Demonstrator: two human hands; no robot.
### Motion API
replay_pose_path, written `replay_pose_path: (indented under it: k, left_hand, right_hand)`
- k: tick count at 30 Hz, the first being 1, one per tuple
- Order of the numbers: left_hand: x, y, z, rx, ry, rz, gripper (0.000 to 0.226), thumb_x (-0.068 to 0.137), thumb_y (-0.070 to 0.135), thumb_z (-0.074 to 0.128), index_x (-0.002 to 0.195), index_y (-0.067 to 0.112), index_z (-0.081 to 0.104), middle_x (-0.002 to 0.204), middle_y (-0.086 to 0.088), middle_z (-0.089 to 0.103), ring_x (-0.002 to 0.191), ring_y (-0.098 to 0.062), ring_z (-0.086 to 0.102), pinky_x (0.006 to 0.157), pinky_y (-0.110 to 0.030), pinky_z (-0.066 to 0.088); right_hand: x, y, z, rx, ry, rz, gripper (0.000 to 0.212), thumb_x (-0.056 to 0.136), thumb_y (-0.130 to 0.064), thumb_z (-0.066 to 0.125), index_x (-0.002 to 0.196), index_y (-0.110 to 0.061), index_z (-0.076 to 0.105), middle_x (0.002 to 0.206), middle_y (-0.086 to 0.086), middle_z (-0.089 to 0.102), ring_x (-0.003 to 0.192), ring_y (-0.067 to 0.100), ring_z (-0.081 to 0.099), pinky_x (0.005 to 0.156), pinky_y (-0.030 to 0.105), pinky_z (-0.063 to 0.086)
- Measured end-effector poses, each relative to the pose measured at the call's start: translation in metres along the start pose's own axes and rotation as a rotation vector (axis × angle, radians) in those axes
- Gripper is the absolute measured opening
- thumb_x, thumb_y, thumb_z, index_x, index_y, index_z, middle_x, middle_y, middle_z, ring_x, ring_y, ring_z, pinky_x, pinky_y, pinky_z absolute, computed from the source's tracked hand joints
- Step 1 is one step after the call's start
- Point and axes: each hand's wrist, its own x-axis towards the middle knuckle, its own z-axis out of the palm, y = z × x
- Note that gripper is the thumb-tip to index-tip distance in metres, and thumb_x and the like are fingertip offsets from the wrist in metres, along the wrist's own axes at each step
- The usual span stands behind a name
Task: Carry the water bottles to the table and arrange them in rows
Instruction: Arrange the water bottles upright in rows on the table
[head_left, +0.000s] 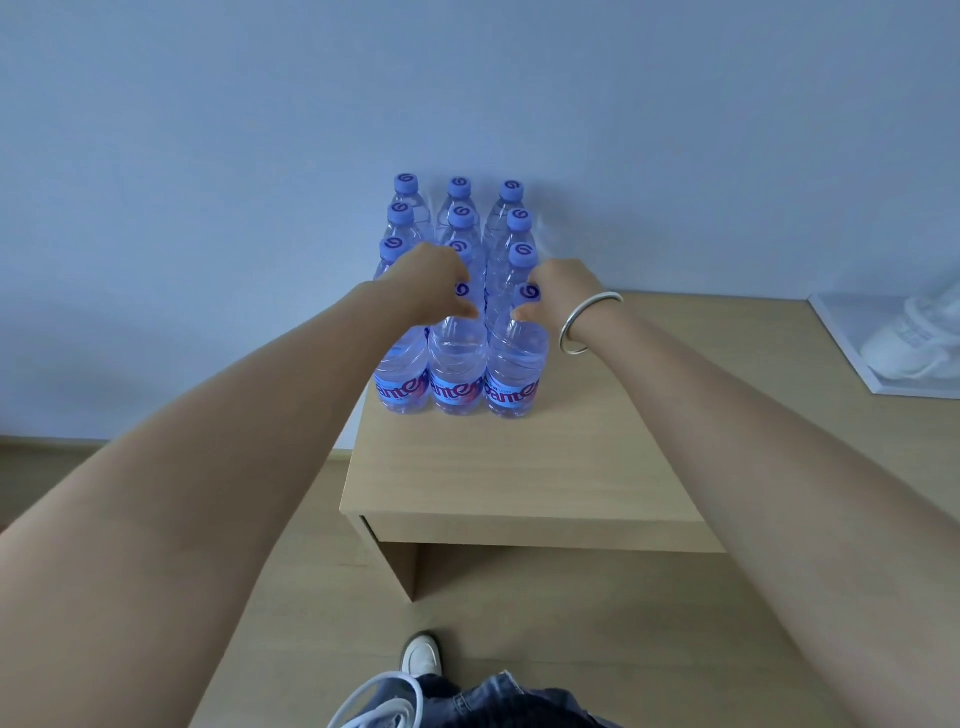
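Water bottles (457, 291) with blue caps stand upright in a tight block of three columns and four rows at the far left corner of a light wooden table (519, 467), against a pale wall (467, 78). Both bare arms reach forward over the table. The left hand (431, 283) covers the top of the near left bottle, fingers curled down over its cap; whether it actually grips cannot be told. The right hand (553, 291), with a silver bangle (584, 322) on its wrist, rests beside the cap of the near right bottle, thumb touching its neck; its grip is also unclear. A white tray (852, 353) sits at the far right.
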Motion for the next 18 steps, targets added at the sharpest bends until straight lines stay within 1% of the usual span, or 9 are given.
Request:
replay_pose_path:
  k: [3,9,11,12,14,15,16,18]
  left_hand:
    - [-0.0012,0.0008,-0.0002,0.008,0.002,0.011,0.029,0.084,0.036,0.064,0.077,0.013,0.050,0.059,-0.002,0.033,0.070,-0.024,0.042,0.048,-0.027,0.026]
    - [-0.0041,0.0021,-0.0027,0.022,-0.020,0.019,0.029,0.087,0.037,0.061,0.083,0.009,0.057,0.062,-0.003,0.035,0.072,-0.025,0.043,0.047,-0.027,0.025]
    - [-0.0047,0.0022,-0.0024,0.015,-0.026,0.020,0.029,0.087,0.035,0.060,0.082,0.007,0.056,0.062,-0.003,0.035,0.073,-0.025,0.043,0.047,-0.028,0.025]
    - [-0.0052,0.0023,-0.0023,0.009,-0.021,0.020,0.029,0.087,0.035,0.060,0.080,0.007,0.055,0.061,-0.003,0.035,0.073,-0.025,0.042,0.047,-0.028,0.024]
    - [-0.0056,0.0018,-0.0015,0.001,-0.014,0.019,0.028,0.087,0.034,0.060,0.079,0.008,0.053,0.062,-0.003,0.034,0.073,-0.025,0.042,0.049,-0.029,0.025]
    - [-0.0059,0.0016,-0.0010,0.001,-0.013,0.017,0.028,0.087,0.035,0.060,0.080,0.009,0.053,0.063,-0.003,0.035,0.074,-0.024,0.043,0.050,-0.030,0.026]
    - [-0.0069,0.0019,-0.0015,0.003,-0.016,0.014,0.027,0.087,0.036,0.060,0.082,0.011,0.052,0.066,-0.004,0.038,0.076,-0.025,0.044,0.052,-0.031,0.028]
    - [-0.0085,0.0026,-0.0029,0.006,-0.021,0.006,0.025,0.087,0.039,0.061,0.089,0.014,0.055,0.081,-0.009,0.050,0.087,-0.029,0.051,0.064,-0.033,0.037]
  right_hand:
    - [-0.0008,-0.0004,-0.0007,0.000,-0.003,0.012,0.046,0.084,-0.030,0.063,0.056,-0.012,0.032,0.059,0.003,0.035,0.072,0.028,0.045,0.064,0.029,0.031]
    - [-0.0016,-0.0039,-0.0015,0.004,-0.002,0.055,0.044,0.084,-0.031,0.064,0.057,-0.013,0.033,0.064,0.005,0.040,0.074,0.027,0.045,0.065,0.028,0.032]
    - [-0.0022,-0.0045,-0.0017,0.019,-0.002,0.063,0.043,0.083,-0.030,0.064,0.058,-0.011,0.034,0.064,0.005,0.041,0.074,0.027,0.046,0.065,0.028,0.032]
    - [-0.0027,-0.0049,-0.0018,0.026,0.001,0.065,0.041,0.083,-0.030,0.065,0.060,-0.009,0.037,0.067,0.007,0.043,0.074,0.026,0.046,0.065,0.028,0.032]
    - [-0.0031,-0.0057,-0.0015,0.033,0.011,0.065,0.032,0.084,-0.030,0.065,0.073,-0.004,0.049,0.078,0.010,0.048,0.075,0.026,0.047,0.066,0.028,0.033]
    - [-0.0033,-0.0062,-0.0014,0.035,0.012,0.065,0.029,0.084,-0.030,0.064,0.082,-0.003,0.054,0.080,0.011,0.049,0.075,0.026,0.047,0.066,0.028,0.034]
    - [-0.0035,-0.0066,-0.0012,0.036,0.012,0.062,0.028,0.084,-0.030,0.064,0.085,-0.003,0.055,0.079,0.011,0.049,0.075,0.026,0.047,0.066,0.028,0.034]
    - [-0.0039,-0.0060,-0.0008,0.038,0.014,0.057,0.027,0.084,-0.030,0.064,0.083,-0.006,0.052,0.075,0.010,0.047,0.075,0.026,0.047,0.065,0.028,0.033]
